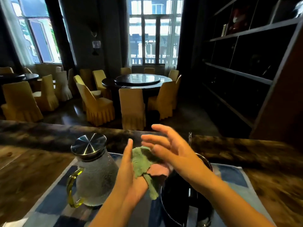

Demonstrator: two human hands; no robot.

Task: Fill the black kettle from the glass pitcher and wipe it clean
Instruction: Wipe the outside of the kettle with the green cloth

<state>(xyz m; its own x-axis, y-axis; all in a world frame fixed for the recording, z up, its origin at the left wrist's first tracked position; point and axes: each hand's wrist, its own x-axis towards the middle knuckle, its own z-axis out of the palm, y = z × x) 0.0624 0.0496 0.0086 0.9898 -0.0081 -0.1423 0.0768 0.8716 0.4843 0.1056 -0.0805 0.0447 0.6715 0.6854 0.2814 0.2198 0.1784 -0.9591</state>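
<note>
The glass pitcher [95, 174] with a steel lid and a yellow-green handle stands upright at the left on a blue patchwork mat [54, 199]. The black kettle [180, 199] sits right of it, low in view, largely hidden under my right forearm. A green and pink cloth [144, 163] lies against the palm of my left hand [129, 171], whose fingers point up and are barely curled. My right hand [170, 148] hovers over the cloth with its fingers spread, its palm close to or touching the pink part.
The mat lies on a dark wooden counter [24, 169] with a raised marbled ledge [49, 136] behind it. A thin glass rod [190, 138] stands behind my right hand. Beyond are round tables with yellow-covered chairs [131, 108], and dark shelving [237, 63] on the right.
</note>
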